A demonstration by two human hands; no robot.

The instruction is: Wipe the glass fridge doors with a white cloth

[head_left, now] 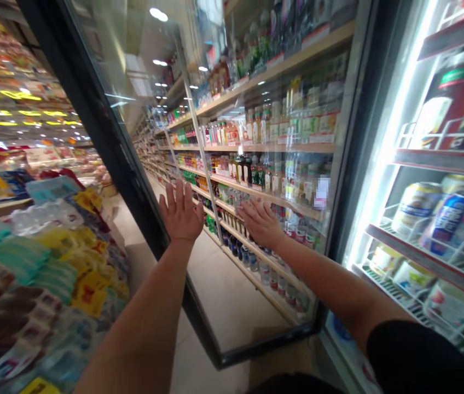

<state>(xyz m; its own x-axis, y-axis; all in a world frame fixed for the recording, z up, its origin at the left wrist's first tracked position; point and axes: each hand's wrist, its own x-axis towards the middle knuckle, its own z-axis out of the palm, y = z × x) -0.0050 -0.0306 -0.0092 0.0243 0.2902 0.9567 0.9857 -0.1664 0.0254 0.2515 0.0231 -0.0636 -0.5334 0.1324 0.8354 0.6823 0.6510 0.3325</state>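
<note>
A glass fridge door (219, 350) with a black frame stands swung out in front of me. My left hand (181, 212) is spread with its palm toward the glass, close to the door's free edge. Farther right, my right hand (261, 223) lies flat at the pane with its fingers stretched out. Both hands look to be on the glass, though exact contact is hard to make out. Neither one holds anything. Through the pane, shelves of bottles (252, 172) show, mixed with reflections.
On the right, the lit fridge holds cans (447, 221) and bottles (449, 101) on wire shelves (429, 262). Packaged goods (92, 284) are heaped at the left, blurred. Pale floor tiles (199, 350) run below the door and along the aisle.
</note>
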